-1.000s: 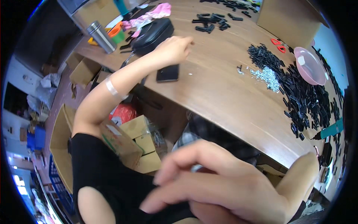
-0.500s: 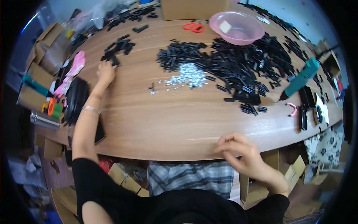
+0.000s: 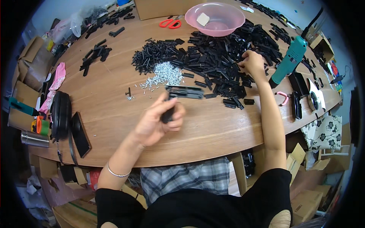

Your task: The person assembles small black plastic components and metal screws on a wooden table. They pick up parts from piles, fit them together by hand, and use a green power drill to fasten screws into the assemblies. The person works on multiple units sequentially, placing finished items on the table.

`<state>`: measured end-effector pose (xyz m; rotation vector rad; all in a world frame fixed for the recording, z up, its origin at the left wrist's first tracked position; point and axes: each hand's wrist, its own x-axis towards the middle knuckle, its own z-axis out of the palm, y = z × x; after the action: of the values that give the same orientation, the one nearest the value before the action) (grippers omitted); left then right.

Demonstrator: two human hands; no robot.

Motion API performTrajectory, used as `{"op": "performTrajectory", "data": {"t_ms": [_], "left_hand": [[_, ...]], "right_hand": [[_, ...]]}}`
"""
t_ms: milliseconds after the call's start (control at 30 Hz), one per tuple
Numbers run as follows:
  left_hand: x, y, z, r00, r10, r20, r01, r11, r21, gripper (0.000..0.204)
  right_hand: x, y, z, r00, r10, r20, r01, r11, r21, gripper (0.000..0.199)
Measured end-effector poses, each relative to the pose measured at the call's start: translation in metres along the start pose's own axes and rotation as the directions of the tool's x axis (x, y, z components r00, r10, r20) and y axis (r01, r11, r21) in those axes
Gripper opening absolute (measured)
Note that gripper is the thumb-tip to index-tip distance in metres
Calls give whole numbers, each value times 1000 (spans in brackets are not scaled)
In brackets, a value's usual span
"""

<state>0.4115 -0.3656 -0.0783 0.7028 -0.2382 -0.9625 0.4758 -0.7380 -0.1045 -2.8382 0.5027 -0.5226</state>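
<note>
My left hand [image 3: 157, 119] is raised above the near middle of the table, its fingers wrapped round the grip of a black pistol-shaped plastic piece [image 3: 185, 92]. Over on the right, my right hand [image 3: 253, 64] reaches into a big pile of black plastic parts [image 3: 215, 62]. Its fingers are bent together at the pile, and whatever they pinch is hidden. Beside that pile lie a mound of thin black pieces [image 3: 152, 55] and a heap of small silver screws [image 3: 167, 74]. Several more black pistol-shaped pieces [image 3: 95, 55] lie at the far left.
A pink bowl [image 3: 232, 19] and red-handled scissors [image 3: 170, 23] are at the back, near a cardboard box [image 3: 163, 8]. On the right stands a teal electric screwdriver [image 3: 291, 60] with a cord. A black pouch [image 3: 61, 114] and a phone [image 3: 80, 135] lie on the left.
My left hand has come back from the far-left pieces with a black pistol-shaped piece in it. My right hand has moved from the table's front edge forward to the black pile.
</note>
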Motion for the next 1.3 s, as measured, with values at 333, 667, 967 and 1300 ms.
{"op": "performTrajectory", "data": {"t_ms": [333,667,967,1300], "left_hand": [[6,-11,-8,934,221,-280,-91,906,413,33],[3,-7,-21,899,347,-268,-132,797,589,32],[-2,-17,-14,846,524,-99,-362,701,614,28],[-6,-22,-11,762,644,-65,-315,457,832,26]], "right_hand": [[-51,-60,-55,998,-57,14,41,840,541,35],[-118,-164,-47,827,-543,146,-16,238,971,15],[-125,-168,-29,741,-659,-127,499,414,761,14],[-140,-169,-25,700,-627,-343,661,387,643,19]]}}
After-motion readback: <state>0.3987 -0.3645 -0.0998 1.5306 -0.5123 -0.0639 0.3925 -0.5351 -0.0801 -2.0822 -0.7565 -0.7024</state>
